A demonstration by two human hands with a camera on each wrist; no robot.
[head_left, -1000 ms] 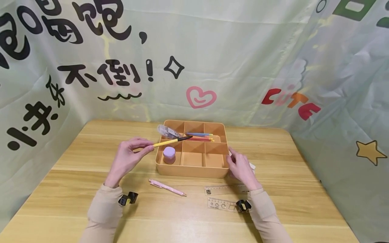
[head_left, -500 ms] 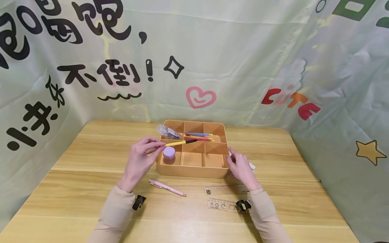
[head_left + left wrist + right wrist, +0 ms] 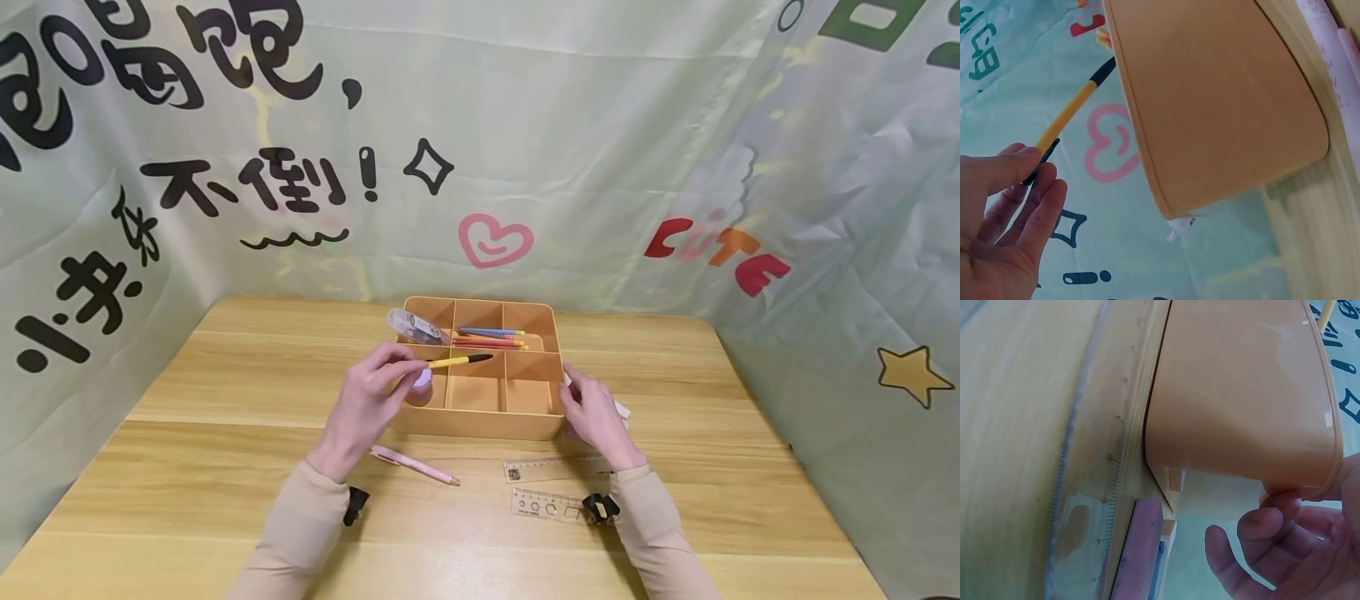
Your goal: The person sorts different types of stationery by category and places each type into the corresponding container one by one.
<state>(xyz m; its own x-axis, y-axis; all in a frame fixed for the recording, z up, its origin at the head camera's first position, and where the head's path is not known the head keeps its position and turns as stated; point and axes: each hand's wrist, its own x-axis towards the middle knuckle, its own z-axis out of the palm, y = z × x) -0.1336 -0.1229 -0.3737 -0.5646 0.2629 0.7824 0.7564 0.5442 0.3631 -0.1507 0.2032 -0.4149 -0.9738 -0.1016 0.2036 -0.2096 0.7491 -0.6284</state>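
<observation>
A yellow pen point(image 3: 459, 361) with a black end is pinched between the thumb and fingers of my left hand point(image 3: 369, 396). It lies nearly level over the middle of the orange divided storage box point(image 3: 480, 426), black end to the right. The left wrist view shows the pen point(image 3: 1066, 119) overlapping the box's rim. My right hand point(image 3: 597, 410) grips the box at its right side, thumb and fingers at the rim point(image 3: 1338, 440). Partly behind my left hand, a purple-lidded jar point(image 3: 422, 388) stands in the front left compartment. Red and blue pencils point(image 3: 489, 342) lie in the back compartments.
A clear plastic case point(image 3: 417, 326) leans in the back left compartment. On the table point(image 3: 450, 550), a pink pen point(image 3: 417, 466) and two clear rulers point(image 3: 551, 469) lie before the box. Beside the box, a mauve block point(image 3: 1138, 550) shows in the right wrist view.
My left hand has moved right and slightly down with the yellow pen, from the box's left edge to over its middle, now partly covering the jar. My right hand has stayed in place.
</observation>
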